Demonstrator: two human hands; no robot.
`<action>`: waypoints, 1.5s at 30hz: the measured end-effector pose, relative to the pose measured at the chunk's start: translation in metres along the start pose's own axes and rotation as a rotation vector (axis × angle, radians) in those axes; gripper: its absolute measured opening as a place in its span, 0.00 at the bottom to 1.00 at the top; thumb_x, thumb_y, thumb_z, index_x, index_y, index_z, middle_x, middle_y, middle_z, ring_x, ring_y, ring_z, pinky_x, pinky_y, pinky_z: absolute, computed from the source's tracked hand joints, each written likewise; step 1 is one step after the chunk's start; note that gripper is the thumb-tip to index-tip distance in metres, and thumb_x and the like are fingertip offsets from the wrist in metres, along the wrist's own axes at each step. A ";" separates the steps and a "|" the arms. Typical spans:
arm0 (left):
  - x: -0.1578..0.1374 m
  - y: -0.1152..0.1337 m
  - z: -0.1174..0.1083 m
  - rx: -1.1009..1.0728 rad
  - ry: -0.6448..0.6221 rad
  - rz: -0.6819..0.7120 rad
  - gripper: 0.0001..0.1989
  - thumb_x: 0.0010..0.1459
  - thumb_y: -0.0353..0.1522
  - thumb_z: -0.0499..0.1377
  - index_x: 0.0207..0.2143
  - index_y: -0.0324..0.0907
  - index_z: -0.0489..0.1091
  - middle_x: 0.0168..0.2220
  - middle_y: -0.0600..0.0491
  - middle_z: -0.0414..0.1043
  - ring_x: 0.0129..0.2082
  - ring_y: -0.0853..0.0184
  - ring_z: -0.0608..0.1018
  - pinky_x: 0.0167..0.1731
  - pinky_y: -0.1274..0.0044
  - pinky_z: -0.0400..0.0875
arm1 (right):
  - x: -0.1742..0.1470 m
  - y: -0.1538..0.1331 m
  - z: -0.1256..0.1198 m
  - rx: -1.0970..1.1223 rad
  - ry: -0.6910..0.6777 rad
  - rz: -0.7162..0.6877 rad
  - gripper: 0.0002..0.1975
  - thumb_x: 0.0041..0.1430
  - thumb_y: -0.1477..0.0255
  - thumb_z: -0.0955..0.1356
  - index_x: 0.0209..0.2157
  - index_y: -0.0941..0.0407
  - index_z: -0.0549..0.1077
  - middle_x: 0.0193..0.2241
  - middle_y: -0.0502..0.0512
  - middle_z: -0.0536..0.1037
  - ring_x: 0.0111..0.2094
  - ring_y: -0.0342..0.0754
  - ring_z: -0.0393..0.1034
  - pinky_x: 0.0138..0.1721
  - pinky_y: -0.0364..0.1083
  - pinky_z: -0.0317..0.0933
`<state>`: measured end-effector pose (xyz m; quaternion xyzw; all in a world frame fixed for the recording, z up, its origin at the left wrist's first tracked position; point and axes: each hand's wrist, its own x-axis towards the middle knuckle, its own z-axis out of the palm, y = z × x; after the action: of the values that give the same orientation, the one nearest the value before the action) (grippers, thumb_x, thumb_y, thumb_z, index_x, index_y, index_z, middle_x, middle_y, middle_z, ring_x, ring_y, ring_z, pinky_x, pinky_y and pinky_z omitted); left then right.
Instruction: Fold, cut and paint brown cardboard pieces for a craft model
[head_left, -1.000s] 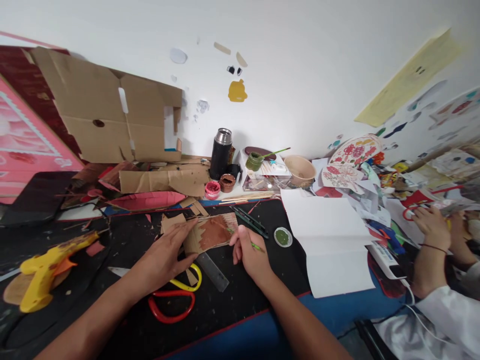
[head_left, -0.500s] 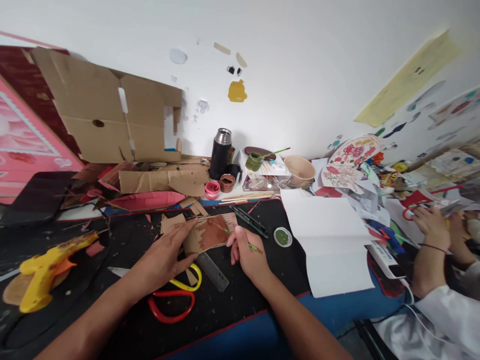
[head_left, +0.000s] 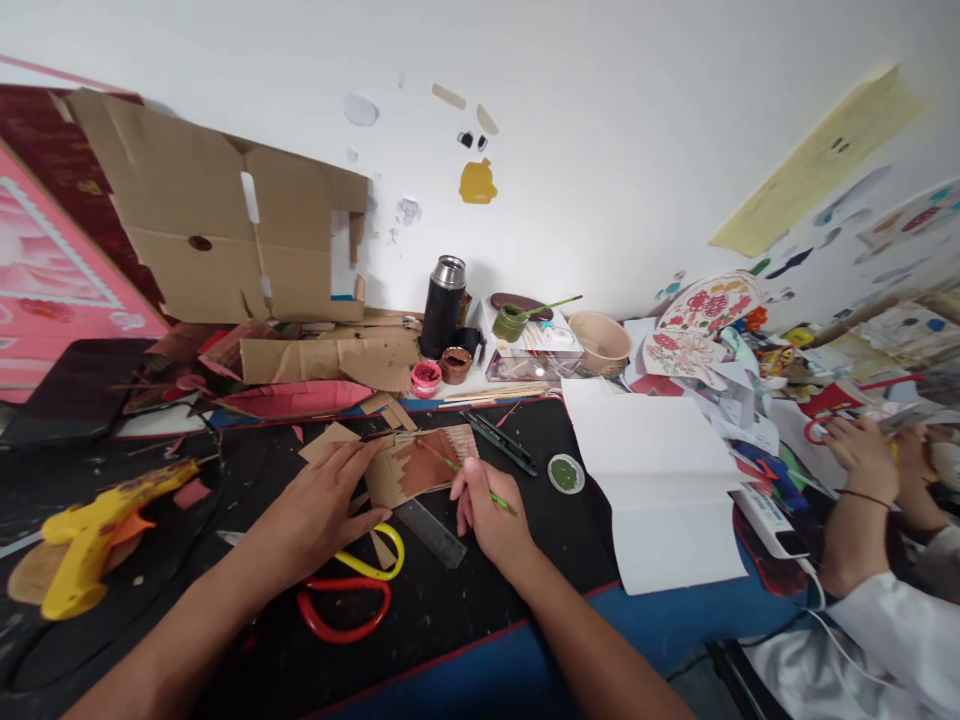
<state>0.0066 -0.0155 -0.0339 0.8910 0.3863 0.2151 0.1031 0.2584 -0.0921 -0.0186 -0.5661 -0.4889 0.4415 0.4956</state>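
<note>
Pinched in my right hand (head_left: 487,505) is a thin green paintbrush (head_left: 499,500), its tip resting over a piece of cardboard (head_left: 386,478). Reddish-brown paint with a ragged left edge covers much of that cardboard, and bare ridges show at its right end. My left hand (head_left: 324,505) lies flat, fingers stretched, at the cardboard's left edge; whether it presses on it I cannot tell. Beneath the left wrist are scissors (head_left: 386,590) with one yellow and one red handle. A clear ruler (head_left: 435,535) lies just below the cardboard, partly between the hands.
A yellow glue gun (head_left: 97,530) lies at left. Behind stand a black flask (head_left: 442,310), a pink paint pot (head_left: 426,378), a brown paint pot (head_left: 455,366) and a green jar (head_left: 510,323). White paper (head_left: 667,480) and a green-filled lid (head_left: 565,474) are right. A co-worker's hands (head_left: 862,455) work far right.
My left hand has slid slightly left, off the painted cardboard's face. The brush tip has moved a little left over the paint. The ruler has shifted slightly right.
</note>
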 end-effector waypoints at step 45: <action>-0.003 -0.002 0.011 -0.017 0.012 -0.009 0.41 0.63 0.43 0.64 0.72 0.40 0.52 0.62 0.37 0.73 0.61 0.45 0.77 0.59 0.57 0.74 | 0.003 -0.005 0.011 -0.027 0.013 0.006 0.34 0.71 0.40 0.58 0.27 0.54 0.71 0.11 0.43 0.61 0.12 0.42 0.62 0.17 0.40 0.53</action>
<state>0.0090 -0.0167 -0.0455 0.8869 0.3892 0.2235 0.1095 0.2469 -0.0875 -0.0150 -0.5769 -0.4899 0.4327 0.4899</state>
